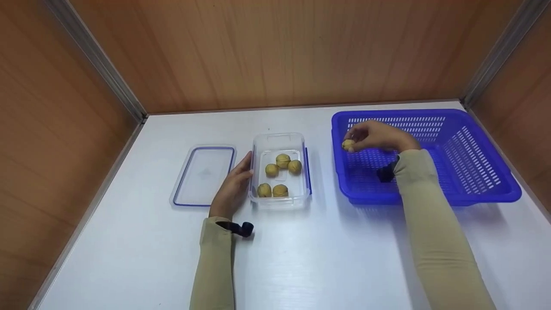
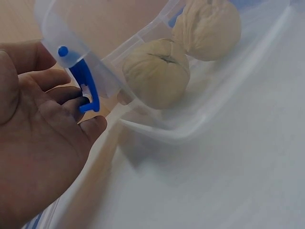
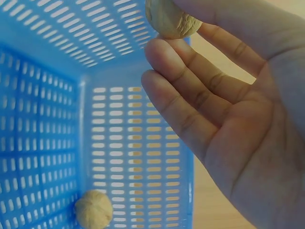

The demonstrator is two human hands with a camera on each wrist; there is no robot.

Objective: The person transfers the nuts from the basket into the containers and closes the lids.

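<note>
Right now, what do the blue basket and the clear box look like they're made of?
The blue basket looks like moulded plastic, glossy, with slotted walls. The clear box seems translucent plastic with blue clips, since the walnuts show through its walls.

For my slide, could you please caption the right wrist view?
Right hand pinches a walnut above the blue basket; another walnut lies inside.

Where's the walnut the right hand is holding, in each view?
Head: walnut at the fingertips of the right hand, over the blue basket's left side.
Left wrist: not in it.
Right wrist: top centre, pinched in the fingertips.
Shared landmark of the head and right wrist views: the blue basket's slotted wall.
</note>
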